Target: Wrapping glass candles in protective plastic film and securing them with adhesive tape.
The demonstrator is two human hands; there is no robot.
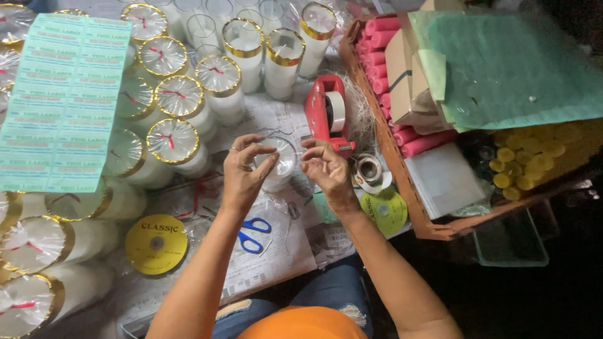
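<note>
Both hands meet over the middle of the paper-covered bench, the left hand (245, 172) with its grip closed around a clear glass candle cup (279, 162), and the right hand (325, 168) pinching something small at the cup's rim that I cannot make out. A red tape dispenser (326, 113) stands just behind the cup. Blue-handled scissors (253, 233) lie near the left forearm, and wrapped gold-rimmed candles (173, 141) crowd the left side.

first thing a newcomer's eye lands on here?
Probably the two hands at centre, left hand and right hand, closing around a clear glass candle cup. Next, the red tape dispenser just behind them, and the gold-rimmed white candles crowding the left side.
</note>
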